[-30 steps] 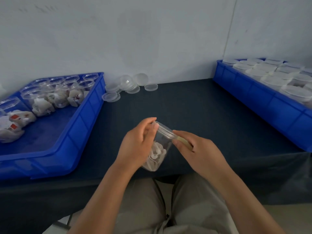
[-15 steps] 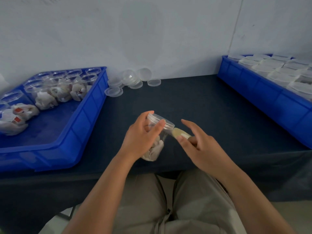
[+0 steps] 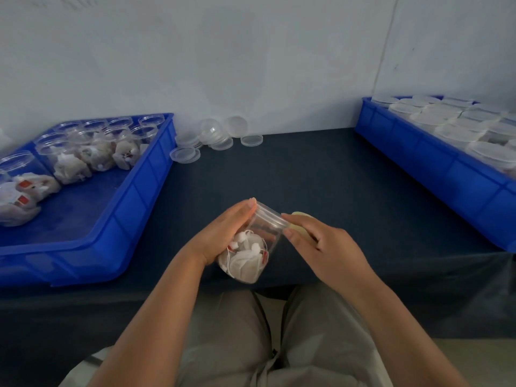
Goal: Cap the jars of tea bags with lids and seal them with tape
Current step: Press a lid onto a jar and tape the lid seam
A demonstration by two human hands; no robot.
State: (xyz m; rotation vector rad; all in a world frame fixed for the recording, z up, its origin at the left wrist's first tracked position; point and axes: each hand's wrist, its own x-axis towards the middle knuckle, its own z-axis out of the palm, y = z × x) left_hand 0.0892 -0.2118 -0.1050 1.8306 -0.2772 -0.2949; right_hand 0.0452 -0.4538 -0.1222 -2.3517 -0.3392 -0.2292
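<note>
A clear jar (image 3: 252, 247) of white tea bags with red tags is tilted over the table's near edge, its lid (image 3: 272, 216) on and pointing up to the right. My left hand (image 3: 220, 236) grips the jar from the left side, thumb reaching the lid. My right hand (image 3: 321, 247) holds a pale yellowish roll of tape (image 3: 300, 223) against its palm, with index finger and thumb at the lid's edge. The tape strip itself is too faint to make out.
A blue tray (image 3: 134, 202) at the left holds several open jars of tea bags (image 3: 92, 152). Loose clear lids (image 3: 212, 138) lie by the wall. A second blue tray (image 3: 435, 163) at the right holds several capped jars (image 3: 452, 127). Dark table surface (image 3: 321, 174) between them.
The jar has dropped slightly and my left hand has slid round it. My right hand has come back to the lid's edge after pulling away with its fingers spread half a second ago.
</note>
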